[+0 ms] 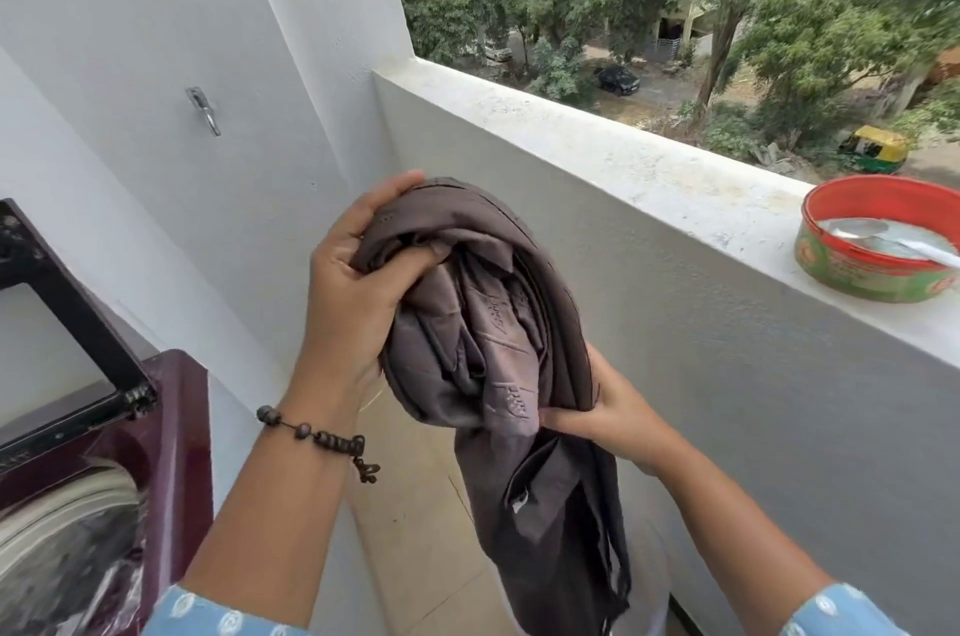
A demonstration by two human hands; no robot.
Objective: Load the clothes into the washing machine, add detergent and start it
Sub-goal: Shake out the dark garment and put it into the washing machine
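A bundled brown-grey garment (498,354) hangs in front of me at the middle of the view, its lower part trailing toward the floor. My left hand (358,276) grips its upper left fold, with a bead bracelet on the wrist. My right hand (608,406) holds the bundle from the lower right. The maroon top-loading washing machine (176,453) stands at the lower left, its dark lid (62,323) raised and the drum opening partly in view. A red and green tin (878,245) with white powder and a spoon in it rests on the parapet at the right.
A white parapet wall (597,157) runs from the centre to the right edge, with trees and a street below beyond it. A metal hook (205,110) is fixed to the white wall on the left. Tiled floor (415,505) lies between the machine and the parapet.
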